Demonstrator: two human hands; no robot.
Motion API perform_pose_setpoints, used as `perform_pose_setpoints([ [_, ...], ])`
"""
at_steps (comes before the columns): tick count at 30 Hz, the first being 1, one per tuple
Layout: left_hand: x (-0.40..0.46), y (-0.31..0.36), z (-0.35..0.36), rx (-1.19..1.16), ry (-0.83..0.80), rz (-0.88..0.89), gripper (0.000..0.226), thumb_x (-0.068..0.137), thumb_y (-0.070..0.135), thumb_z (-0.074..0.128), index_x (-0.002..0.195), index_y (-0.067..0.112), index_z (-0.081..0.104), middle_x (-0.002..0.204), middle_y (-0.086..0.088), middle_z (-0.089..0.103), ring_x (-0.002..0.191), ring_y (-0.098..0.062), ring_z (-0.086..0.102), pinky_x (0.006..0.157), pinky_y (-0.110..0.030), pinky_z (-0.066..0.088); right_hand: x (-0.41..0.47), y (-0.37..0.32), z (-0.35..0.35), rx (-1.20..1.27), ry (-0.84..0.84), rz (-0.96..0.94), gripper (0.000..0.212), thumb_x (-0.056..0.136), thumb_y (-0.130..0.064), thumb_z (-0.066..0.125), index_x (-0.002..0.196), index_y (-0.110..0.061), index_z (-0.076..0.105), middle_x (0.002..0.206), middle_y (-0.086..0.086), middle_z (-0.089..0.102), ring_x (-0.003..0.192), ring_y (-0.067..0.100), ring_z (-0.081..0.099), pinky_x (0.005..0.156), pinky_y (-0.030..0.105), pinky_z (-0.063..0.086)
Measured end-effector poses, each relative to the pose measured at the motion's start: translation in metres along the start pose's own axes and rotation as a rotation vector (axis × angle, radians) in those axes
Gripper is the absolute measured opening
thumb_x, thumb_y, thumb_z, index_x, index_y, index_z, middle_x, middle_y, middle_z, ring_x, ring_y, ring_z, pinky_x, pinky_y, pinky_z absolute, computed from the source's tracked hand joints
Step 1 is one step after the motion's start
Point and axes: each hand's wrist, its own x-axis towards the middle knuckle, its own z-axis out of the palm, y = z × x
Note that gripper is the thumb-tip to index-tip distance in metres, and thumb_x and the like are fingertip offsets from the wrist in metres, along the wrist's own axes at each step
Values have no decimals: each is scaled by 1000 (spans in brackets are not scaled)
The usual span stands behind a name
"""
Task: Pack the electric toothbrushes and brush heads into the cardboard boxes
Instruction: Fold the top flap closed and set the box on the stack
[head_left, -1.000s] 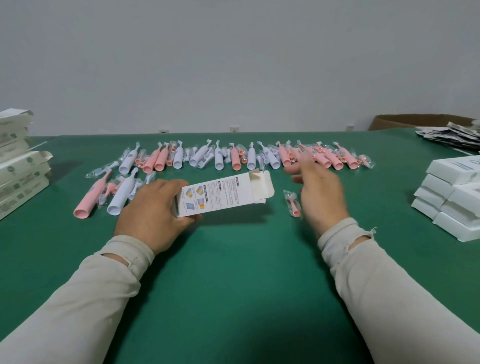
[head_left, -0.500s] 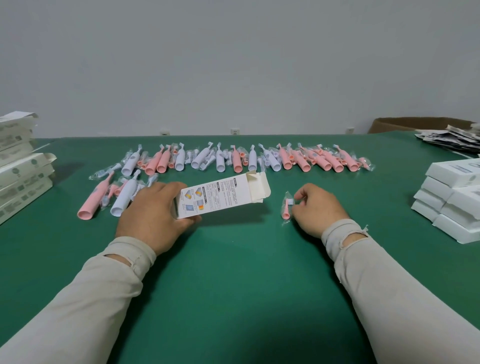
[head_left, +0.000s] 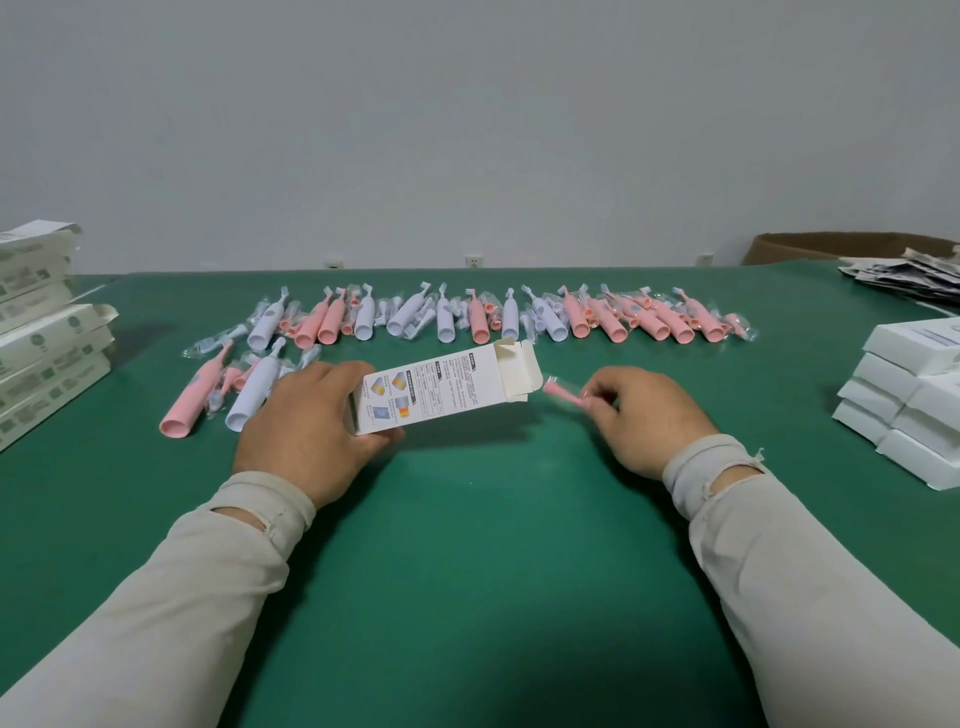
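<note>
1 box (head_left: 447, 387) clamped in left grip (head_left: 306, 431), flap open | right grip (head_left: 644, 415) pinching pink brush head (head_left: 563, 391)

We see a matt green bench (head_left: 467, 545), perhaps felt or rubber mat. The printed box (head_left: 441, 392) is smooth white card. Toothbrushes (head_left: 613, 325) look like satin plastic, some in crinkly clear film. Our sleeves (head_left: 156, 613) are soft beige cloth.

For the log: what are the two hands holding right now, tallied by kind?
cardboard box, end flap open, gripped by the left hand: 1
pink brush head in a clear wrapper, pinched by the right hand: 1
Total: 2
</note>
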Motion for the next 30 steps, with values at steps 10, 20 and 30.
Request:
perform_pose_setpoints([
  [10,-1,5,-2,112,54,38,53,79,50,74,126,31,58,117,2,61,109,-25,52,75,-37,41,-22,-30,-9,98,196,-315,14,99,-24,57,102,-19,69,93,-3,55,85,18,53,81,33,45],
  [20,-2,10,-2,140,37,76,54,81,51,71,128,31,56,121,3,60,112,-23,51,77,-37,44,-26,-41,-12,-52,282,-306,20,99,-21,56,105,-9,71,100,3,49,83,23,51,73,31,45],
  [30,-1,11,1,116,4,91,58,79,57,70,130,35,52,120,6,59,110,-20,50,80,-38,48,-26,-50,13,675,315,-111,13,87,-16,75,82,-27,73,93,-9,60,76,-8,57,71,4,42],
])
